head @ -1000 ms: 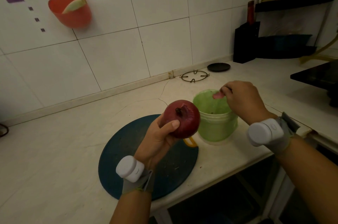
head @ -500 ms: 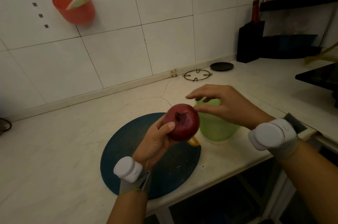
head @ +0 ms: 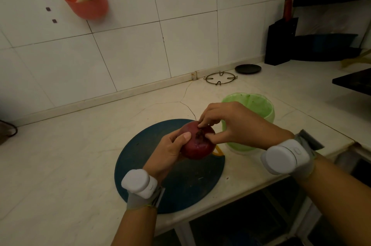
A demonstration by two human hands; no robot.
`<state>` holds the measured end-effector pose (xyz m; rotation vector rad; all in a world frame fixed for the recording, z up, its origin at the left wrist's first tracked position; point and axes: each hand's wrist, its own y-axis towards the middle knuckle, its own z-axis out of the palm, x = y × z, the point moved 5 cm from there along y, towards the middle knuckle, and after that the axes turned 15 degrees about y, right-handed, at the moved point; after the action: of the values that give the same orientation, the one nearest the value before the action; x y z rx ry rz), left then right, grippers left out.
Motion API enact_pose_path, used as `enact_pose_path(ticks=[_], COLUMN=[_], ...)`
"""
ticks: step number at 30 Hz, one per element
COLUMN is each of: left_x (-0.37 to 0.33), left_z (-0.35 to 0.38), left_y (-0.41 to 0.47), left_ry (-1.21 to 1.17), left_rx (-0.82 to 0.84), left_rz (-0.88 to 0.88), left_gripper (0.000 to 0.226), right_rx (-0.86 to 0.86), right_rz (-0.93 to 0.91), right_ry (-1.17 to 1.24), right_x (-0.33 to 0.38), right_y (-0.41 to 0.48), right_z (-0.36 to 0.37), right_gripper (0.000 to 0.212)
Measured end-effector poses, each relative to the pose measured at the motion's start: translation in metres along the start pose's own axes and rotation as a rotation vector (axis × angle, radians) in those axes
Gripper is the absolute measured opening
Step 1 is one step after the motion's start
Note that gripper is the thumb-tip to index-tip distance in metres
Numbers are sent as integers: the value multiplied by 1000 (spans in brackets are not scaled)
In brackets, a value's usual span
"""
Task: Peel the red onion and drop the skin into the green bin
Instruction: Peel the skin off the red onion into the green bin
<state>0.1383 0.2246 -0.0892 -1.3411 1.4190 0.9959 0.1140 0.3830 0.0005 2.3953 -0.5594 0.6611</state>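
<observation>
My left hand (head: 168, 151) grips the red onion (head: 197, 146) from the left and below, holding it above the round dark blue cutting board (head: 140, 165). The onion's dark root end faces up. My right hand (head: 230, 123) has come over the onion, and its fingertips and thumb pinch at the skin around that root end. The green bin (head: 261, 105) stands on the counter just behind and to the right of my right hand, open at the top. Part of its front wall is hidden by my hand.
A yellow handle (head: 217, 151) pokes out under the onion at the board's right edge. A metal burner ring (head: 219, 78) and a black disc (head: 248, 68) lie by the wall. A black knife block (head: 281, 43) stands at the back right. The counter's front edge runs close below the board.
My right hand left the green bin, where it held a piece of skin, and moved left onto the onion's top. My left hand lowered the onion slightly.
</observation>
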Motion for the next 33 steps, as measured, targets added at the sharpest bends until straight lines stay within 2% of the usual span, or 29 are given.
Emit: enact_pose_path(ticks=[4, 9, 14, 17, 25, 28, 31, 33], left_x=[2, 7, 13, 13, 19, 30, 31, 30], left_z=[3, 7, 6, 9, 19, 22, 20, 18], left_y=[0, 2, 5, 6, 11, 13, 13, 13], left_ry=[20, 33, 48, 48, -6, -92, -204, -269], left_rx=[7, 9, 10, 19, 53, 37, 53, 71], left_rz=[-6, -21, -19, -5, -34, -43, -32, -41], left_gripper=[44, 48, 61, 50, 49, 68, 79, 77], right_rx=[3, 51, 74, 93, 123, 75, -55, -93], right_rz=[35, 59, 92, 109, 50, 70, 123, 136], right_ry=[-19, -53, -83, -129, -348, -214, 33, 154], right_x=[-3, -6, -4, -5, -11, -19, -26, -25], right_y=[1, -1, -1, -1, 1, -2, -4, -4], right_z=[1, 3, 4, 6, 19, 19, 13, 10], right_gripper=[18, 22, 20, 18, 9, 7, 10, 15])
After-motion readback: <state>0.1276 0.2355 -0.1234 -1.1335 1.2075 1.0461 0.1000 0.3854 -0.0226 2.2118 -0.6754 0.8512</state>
